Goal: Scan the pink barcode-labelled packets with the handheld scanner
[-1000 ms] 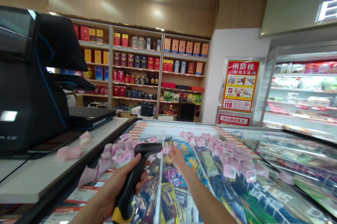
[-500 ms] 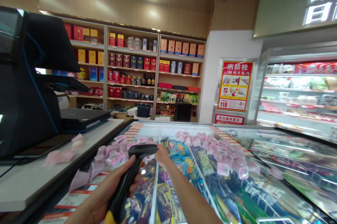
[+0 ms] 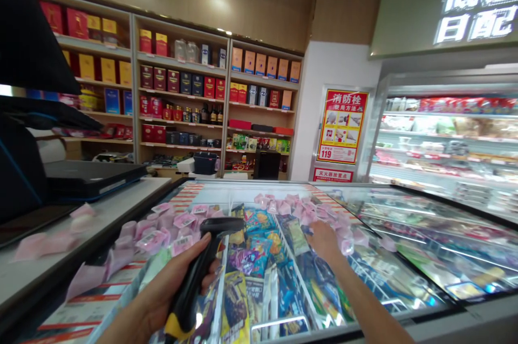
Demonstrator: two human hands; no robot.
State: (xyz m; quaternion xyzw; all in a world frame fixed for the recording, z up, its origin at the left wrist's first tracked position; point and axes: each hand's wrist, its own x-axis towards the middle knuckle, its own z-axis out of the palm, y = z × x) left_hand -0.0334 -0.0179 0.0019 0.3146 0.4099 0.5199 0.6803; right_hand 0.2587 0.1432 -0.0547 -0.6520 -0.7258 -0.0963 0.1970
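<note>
My left hand [image 3: 172,279] has its fingers wrapped around the grip of a black handheld scanner with a yellow patch near its base [image 3: 195,279]; the thumb lies along the near side, the other fingertips show only in part beyond the grip, and the yellow end runs down toward the bottom edge. The scanner's head tilts over the glass-topped freezer [image 3: 243,190], its front turned away from me, so I cannot see its window.

My right hand [image 3: 326,244] reaches over the same freezer, at the near side of a right-hand cluster of small pale-pink translucent packets [image 3: 299,206]. Its fingers are bent away from me and blur against the pink, so I cannot tell how wide they stand or whether they pinch anything. My hand hides part of that cluster.

A left-hand cluster of similar pink packets [image 3: 151,233] lies beyond my left hand, overlapping so much that I can't count them (the barcodes on their white labels are too small to read). Colourful packaged goods [image 3: 246,260] show through the glass, broken up by glare.

On the white bench [image 3: 117,212] to the left, more pink pieces [image 3: 48,241] are smeared by blur, and a black monitor [image 3: 32,36] is cut off by the frame's edge.
</note>
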